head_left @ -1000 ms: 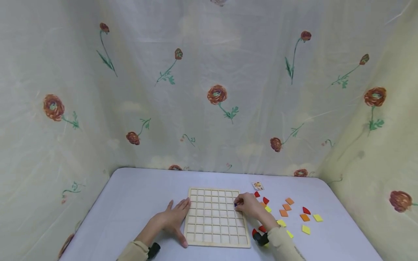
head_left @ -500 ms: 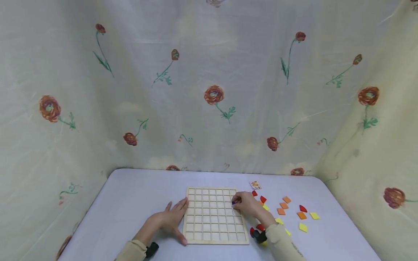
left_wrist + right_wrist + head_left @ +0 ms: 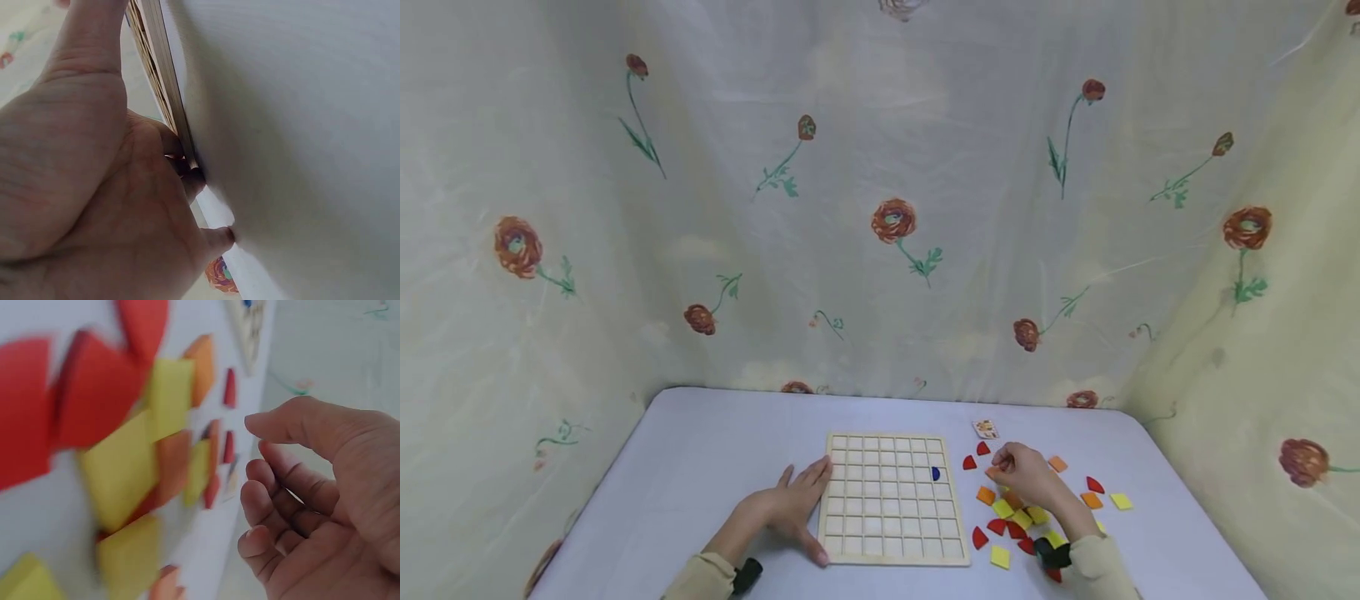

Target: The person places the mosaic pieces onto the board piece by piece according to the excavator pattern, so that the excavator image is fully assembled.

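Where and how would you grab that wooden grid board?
Probably pinch the wooden board by its straight left and right edges, one hand from each side: it lies flat, and a level lift should keep the blue half-round piece in its square.

Piece (image 3: 936, 473) on board (image 3: 895, 561); tiles (image 3: 1000, 557) rightward — card (image 3: 985, 429) behind tiles

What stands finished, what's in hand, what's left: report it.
Done: only a blue piece sits on the board. In hand: the left hand touches its edge; the right hand hovers, seemingly holding nothing. Apparently left: red pieces, orange pieces and yellow pieces beside the board.
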The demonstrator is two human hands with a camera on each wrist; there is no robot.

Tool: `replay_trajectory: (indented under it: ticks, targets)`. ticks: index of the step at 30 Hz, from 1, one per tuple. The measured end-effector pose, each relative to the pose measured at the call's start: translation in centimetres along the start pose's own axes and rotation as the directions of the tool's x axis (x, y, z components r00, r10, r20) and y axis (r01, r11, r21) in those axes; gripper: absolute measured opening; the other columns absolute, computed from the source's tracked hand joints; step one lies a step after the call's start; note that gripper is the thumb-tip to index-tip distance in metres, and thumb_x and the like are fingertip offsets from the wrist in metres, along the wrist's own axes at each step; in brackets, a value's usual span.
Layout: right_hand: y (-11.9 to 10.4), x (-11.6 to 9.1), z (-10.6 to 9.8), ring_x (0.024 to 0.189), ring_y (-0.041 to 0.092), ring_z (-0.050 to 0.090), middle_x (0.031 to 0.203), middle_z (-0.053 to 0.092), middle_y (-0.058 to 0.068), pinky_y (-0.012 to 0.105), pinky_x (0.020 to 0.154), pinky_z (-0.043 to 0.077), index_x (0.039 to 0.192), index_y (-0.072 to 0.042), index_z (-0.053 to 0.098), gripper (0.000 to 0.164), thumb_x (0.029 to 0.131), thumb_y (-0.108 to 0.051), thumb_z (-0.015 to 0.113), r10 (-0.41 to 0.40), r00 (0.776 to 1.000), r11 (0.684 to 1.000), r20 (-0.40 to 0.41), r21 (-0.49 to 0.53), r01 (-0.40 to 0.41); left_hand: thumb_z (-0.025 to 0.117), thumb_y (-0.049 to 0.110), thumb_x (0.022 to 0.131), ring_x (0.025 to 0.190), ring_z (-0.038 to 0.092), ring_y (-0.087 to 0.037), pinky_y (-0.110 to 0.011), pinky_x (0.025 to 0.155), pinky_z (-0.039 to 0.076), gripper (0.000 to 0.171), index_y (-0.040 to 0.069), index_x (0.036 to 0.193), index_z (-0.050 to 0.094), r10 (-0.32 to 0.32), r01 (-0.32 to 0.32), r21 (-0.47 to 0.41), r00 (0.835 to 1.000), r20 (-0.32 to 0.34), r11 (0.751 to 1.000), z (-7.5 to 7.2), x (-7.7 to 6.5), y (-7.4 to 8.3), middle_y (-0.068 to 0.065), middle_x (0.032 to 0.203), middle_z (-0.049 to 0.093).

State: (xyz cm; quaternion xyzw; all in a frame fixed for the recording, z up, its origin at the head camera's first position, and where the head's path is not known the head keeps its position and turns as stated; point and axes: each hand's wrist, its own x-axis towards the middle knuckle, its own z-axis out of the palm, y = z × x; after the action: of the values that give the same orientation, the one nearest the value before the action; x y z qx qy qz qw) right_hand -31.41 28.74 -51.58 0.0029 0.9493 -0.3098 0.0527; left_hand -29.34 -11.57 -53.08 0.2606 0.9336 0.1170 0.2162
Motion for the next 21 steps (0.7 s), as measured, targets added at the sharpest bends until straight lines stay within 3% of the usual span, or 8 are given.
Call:
replay_trajectory:
  ticks: [9,21]
  targets:
    - [2.0,0.9,0.9,0.082,0.019,0.051,0.1,0.058,0.007,0.026,0.069,0.05,0.109,-0.003,0.061,0.034,0.082,-0.016,0.076,0.034,0.999,0.998,-0.022,-0.054,-0.035,0.08,0.067,0.059,0.151,0.005,-0.032,-0.061,0.118,0.006,0.139,0.001,0.154,0.003,0.004,-0.004,-0.016,1.0,-0.008,1.0,-0.2,-0.2,0.1,-0.017,0.163,0.0]
    - [1.6,0.7,1.0,0.077,0.018,0.052,0.093,0.059,0.007,0.025,0.062,0.048,0.104,-0.003,0.062,0.028,0.084,-0.019,0.074,0.054,0.998,0.998,-0.026,-0.019,-0.055,0.079,0.067,0.059,0.151,0.003,-0.031,-0.061,0.118,0.005,0.139,0.001,0.154,0.002,0.005,-0.005,-0.015,1.0,0.001,1.0,0.0,-0.1,0.1,-0.016,0.163,-0.001]
